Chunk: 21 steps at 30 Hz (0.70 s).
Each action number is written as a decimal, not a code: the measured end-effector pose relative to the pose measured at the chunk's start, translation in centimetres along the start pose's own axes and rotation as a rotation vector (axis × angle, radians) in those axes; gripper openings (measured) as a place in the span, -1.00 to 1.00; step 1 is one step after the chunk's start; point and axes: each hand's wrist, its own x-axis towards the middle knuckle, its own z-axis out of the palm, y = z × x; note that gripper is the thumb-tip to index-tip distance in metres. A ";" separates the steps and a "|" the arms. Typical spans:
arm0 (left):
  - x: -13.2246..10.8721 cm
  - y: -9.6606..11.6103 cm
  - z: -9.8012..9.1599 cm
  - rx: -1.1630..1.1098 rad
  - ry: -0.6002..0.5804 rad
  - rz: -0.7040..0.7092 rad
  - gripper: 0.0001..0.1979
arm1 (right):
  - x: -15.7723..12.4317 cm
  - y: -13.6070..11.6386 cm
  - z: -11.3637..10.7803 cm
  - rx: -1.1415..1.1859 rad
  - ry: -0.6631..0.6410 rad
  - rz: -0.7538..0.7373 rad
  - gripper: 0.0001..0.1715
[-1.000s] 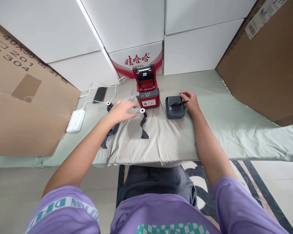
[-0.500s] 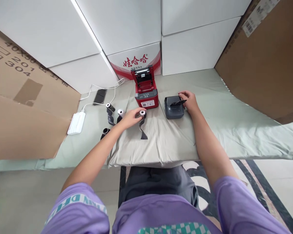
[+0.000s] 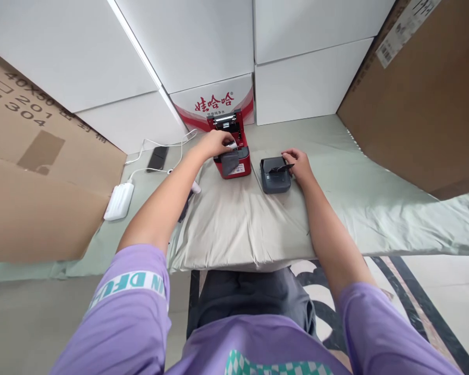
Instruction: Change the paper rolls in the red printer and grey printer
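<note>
My left hand (image 3: 218,142) is closed on a small label roll (image 3: 231,145) over the open bay of a red label printer (image 3: 223,167), whose lid is tipped back. A dark strip (image 3: 230,163) hangs from that roll down the printer's front. Resting at the back right corner of a dark grey label printer (image 3: 275,182), my right hand (image 3: 299,164) has its fingers curled round the edge. A black strip (image 3: 280,168) sticks out of the grey printer's top beside my thumb. Another label roll (image 3: 196,187) lies partly hidden under my left forearm.
A white power bank (image 3: 119,201) with a cable and a black phone (image 3: 157,159) lie at the left. Cardboard boxes (image 3: 35,198) stand at both sides. White boxes (image 3: 214,41) are stacked behind, with a red-printed box (image 3: 219,99) behind the red printer.
My left hand has lifted the label roll from the cloth and carried it up and away to the red printer. My right hand stays at the grey printer.
</note>
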 end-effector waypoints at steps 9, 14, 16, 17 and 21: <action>2.0 0.6 1.1 0.005 -0.239 -0.068 -0.76 | 0.4 0.5 0.1 -0.002 -0.003 0.000 -0.61; 1.2 2.2 -1.5 -0.019 0.216 0.022 -0.62 | 0.3 0.4 0.1 -0.011 0.000 0.000 -0.63; 1.0 2.5 -2.4 0.042 0.352 -0.012 -0.58 | 0.3 0.3 0.2 -0.016 0.009 -0.006 -0.63; 0.9 2.6 -2.6 0.079 0.356 -0.037 -0.57 | 0.3 0.4 0.2 -0.017 0.013 -0.010 -0.64; -0.3 2.5 -2.4 0.156 0.268 -0.094 -0.45 | 0.5 0.7 0.0 -0.027 -0.014 -0.021 -0.63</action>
